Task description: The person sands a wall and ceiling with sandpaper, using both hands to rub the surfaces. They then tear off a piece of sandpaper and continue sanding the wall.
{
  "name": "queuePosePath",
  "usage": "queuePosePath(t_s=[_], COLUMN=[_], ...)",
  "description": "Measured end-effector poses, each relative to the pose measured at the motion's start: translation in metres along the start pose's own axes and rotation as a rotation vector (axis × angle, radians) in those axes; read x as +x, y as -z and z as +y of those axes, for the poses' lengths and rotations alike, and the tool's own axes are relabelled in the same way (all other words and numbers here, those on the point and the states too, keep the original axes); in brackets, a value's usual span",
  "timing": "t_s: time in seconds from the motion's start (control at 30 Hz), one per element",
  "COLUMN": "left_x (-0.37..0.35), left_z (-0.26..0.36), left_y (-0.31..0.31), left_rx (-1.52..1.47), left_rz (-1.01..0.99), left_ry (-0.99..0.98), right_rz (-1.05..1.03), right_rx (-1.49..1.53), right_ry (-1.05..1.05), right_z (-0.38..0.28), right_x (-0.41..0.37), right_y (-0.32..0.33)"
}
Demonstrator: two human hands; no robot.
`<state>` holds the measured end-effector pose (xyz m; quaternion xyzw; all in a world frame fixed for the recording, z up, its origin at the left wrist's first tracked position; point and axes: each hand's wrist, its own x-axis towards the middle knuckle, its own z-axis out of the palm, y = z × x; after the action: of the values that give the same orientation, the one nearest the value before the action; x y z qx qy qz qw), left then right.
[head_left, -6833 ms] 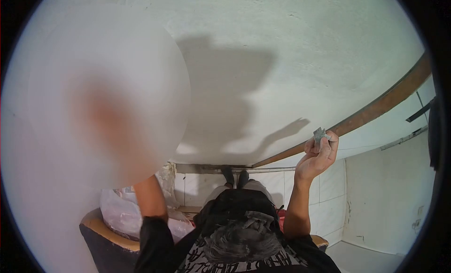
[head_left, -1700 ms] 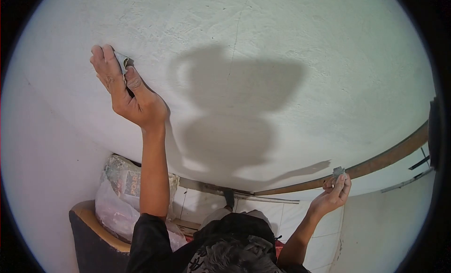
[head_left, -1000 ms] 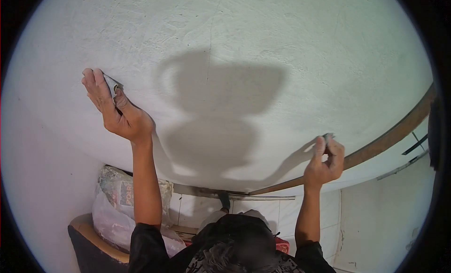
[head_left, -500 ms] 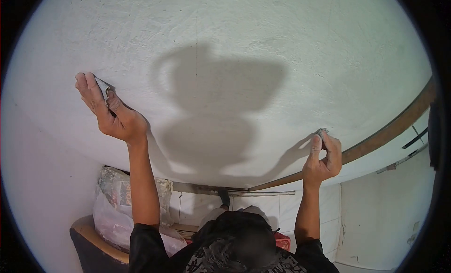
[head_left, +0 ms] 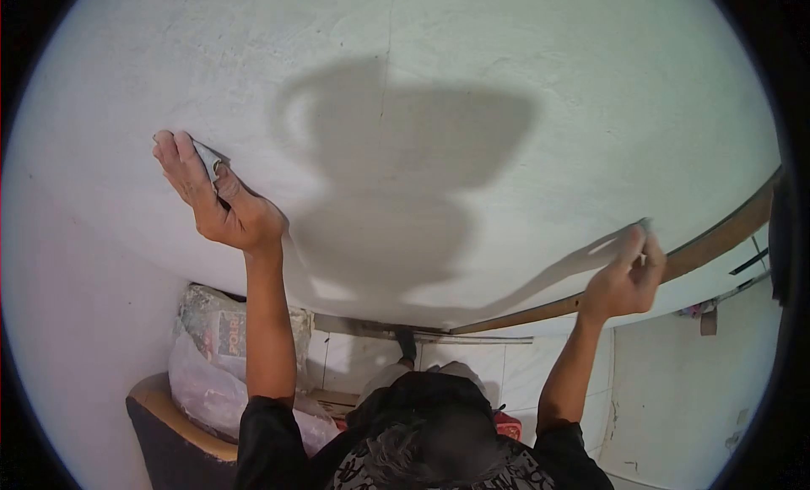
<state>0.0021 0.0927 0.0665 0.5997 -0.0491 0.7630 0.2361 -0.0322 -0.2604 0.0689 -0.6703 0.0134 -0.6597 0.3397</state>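
Observation:
A pale wall with faint marks and a thin vertical crack fills most of the view. My left hand, its fingertips dusty white, is closed on a folded piece of sandpaper against the wall at the left. The curled edge of the sheet shows between thumb and fingers. Further right and lower, my right hand pinches a small grey piece of sandpaper at the wall. Motion blurs this hand, and most of its piece is hidden by the fingertips.
A brown wooden strip runs along the wall's lower right edge. At lower left stand a plastic-wrapped sack and a dark chair with a tan edge. White floor tiles lie below, with a red object beside my body.
My right hand has swept right and slightly up across the wall with its sandpaper. The left hand sits a little further right in view, still holding its folded sheet.

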Motion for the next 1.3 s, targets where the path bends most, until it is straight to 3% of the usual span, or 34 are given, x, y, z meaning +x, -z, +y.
queuePosePath(t_s=[0.1,0.13,0.17,0.23,0.27,0.3,0.4,0.47,0.5,0.57,0.6,0.63,0.7,0.73,0.77,0.83,0.87,0.9,1.0,1.1,1.13,1.23,1.27,1.3], left_x=[0.000,0.000,-0.001,-0.003,-0.003,-0.003,-0.001,-0.001,0.000,-0.010,-0.012,-0.014,-0.021,-0.025,-0.025,-0.032,-0.036,-0.038,-0.044,-0.050,-0.048,-0.052,-0.053,-0.054], left_z=[0.002,0.003,0.003,0.000,-0.002,-0.003,-0.003,-0.005,-0.007,-0.012,-0.017,-0.022,-0.034,-0.039,-0.042,-0.051,-0.057,-0.067,-0.071,-0.071,-0.070,-0.071,-0.073,-0.076], left_y=[-0.002,-0.004,-0.006,-0.003,-0.003,-0.003,-0.004,-0.005,-0.005,-0.022,-0.030,-0.037,-0.047,-0.056,-0.060,-0.072,-0.076,-0.081,-0.096,-0.110,-0.103,-0.110,-0.114,-0.117], left_rx=[-0.015,-0.019,-0.042,-0.043,-0.041,-0.040,-0.077,-0.100,-0.111,-0.100,-0.104,-0.110,-0.111,-0.121,-0.117,-0.096,-0.085,-0.071,-0.056,-0.067,-0.092,-0.052,-0.057,-0.040], left_rz=[0.015,0.015,0.027,0.030,0.028,0.025,0.056,0.059,0.066,0.033,0.039,0.048,0.030,0.033,0.024,0.020,0.007,0.000,-0.021,-0.025,-0.012,-0.028,-0.028,-0.042], left_ry=[0.000,0.001,0.016,0.035,0.004,-0.028,0.016,0.031,0.013,0.016,0.028,0.037,0.006,-0.032,-0.028,-0.042,-0.036,-0.027,-0.041,-0.035,-0.012,0.031,0.030,-0.012], right_rz=[-0.107,-0.295,-0.295,-0.094,0.074,0.132,0.046,-0.277,-0.289,0.162,0.154,0.136,-0.213,-0.384,-0.393,0.017,0.076,0.062,-0.254,-0.157,-0.023,-0.026,-0.126,-0.122], right_rx=[0.079,0.019,0.018,-0.150,-0.054,0.102,0.121,-0.149,-0.155,0.080,0.047,0.033,0.135,0.037,0.034,0.030,0.042,0.040,0.054,-0.125,-0.004,0.034,0.024,0.022], right_ry=[0.084,0.282,0.283,0.207,-0.130,-0.192,-0.138,0.339,0.338,-0.304,-0.390,-0.399,0.163,0.219,0.213,-0.198,-0.415,-0.420,-0.074,-0.140,-0.356,-0.346,-0.200,-0.198], right_z=[0.000,-0.005,0.002,0.015,0.010,0.002,0.003,0.007,0.003,0.006,0.013,0.023,0.044,0.044,0.051,0.070,0.066,0.067,0.080,0.099,0.092,0.092,0.107,0.112], right_x=[-0.013,-0.013,-0.009,-0.001,0.007,0.016,0.000,-0.005,-0.001,0.015,0.013,0.000,-0.035,-0.040,-0.035,-0.017,-0.010,-0.019,-0.051,-0.029,-0.017,-0.026,-0.041,-0.043], right_y=[-0.001,0.004,0.005,0.005,0.000,-0.004,-0.002,0.009,0.005,-0.023,-0.029,-0.038,-0.052,-0.053,-0.058,-0.079,-0.088,-0.101,-0.112,-0.118,-0.119,-0.132,-0.133,-0.136])
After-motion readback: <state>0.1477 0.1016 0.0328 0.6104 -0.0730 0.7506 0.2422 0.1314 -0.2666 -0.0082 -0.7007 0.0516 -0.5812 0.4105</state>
